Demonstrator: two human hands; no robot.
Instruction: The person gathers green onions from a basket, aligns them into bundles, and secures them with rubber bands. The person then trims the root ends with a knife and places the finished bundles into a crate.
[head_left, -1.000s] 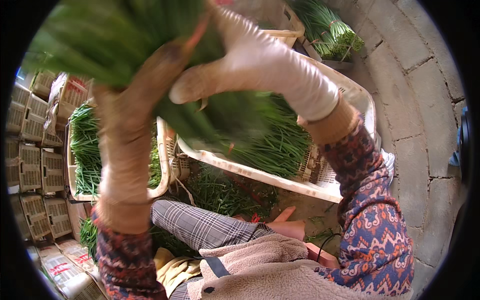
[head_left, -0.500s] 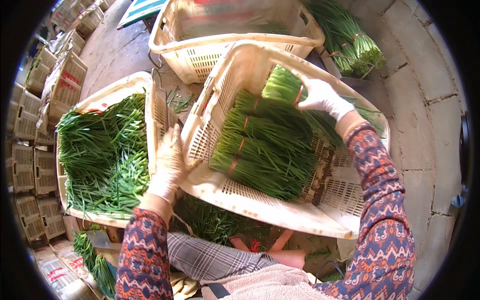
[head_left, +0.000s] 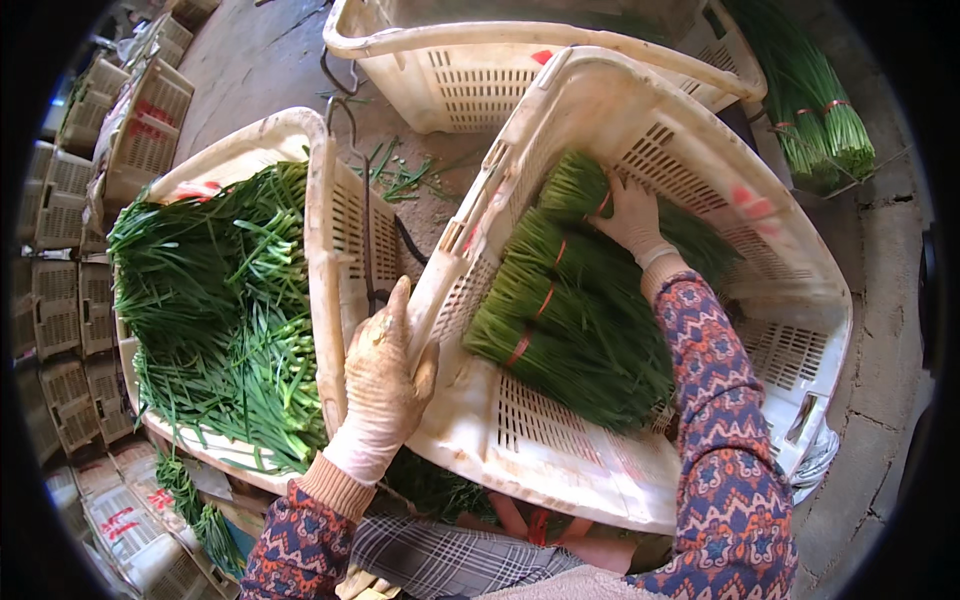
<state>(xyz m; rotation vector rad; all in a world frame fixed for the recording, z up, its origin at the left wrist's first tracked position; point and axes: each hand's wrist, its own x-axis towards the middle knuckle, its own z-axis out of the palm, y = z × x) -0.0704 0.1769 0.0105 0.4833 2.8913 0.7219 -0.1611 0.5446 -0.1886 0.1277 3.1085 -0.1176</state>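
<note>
In a cream plastic crate tilted before me lie several bundles of garlic chives, bound with red bands, cut ends toward the left. My right hand, in a pale glove, is closed over the farthest bundle, down beside the others. My left hand, in a stained glove, grips this crate's left rim, its thumb on the near side and forefinger stretched up; the other fingers are mostly hidden. To the left stands a second crate heaped with loose garlic chives.
Behind, another cream crate touches the tilted one. More banded chive bundles lie at the far right. A dark metal hook hangs between the crates. Stacked crates line the left side. Cut scraps litter the floor.
The farthest bundle, raised in my right hand before, now lies down against the others. The tilted crate sits farther right in view, partly because the view has shifted. My left hand stays at its rim.
</note>
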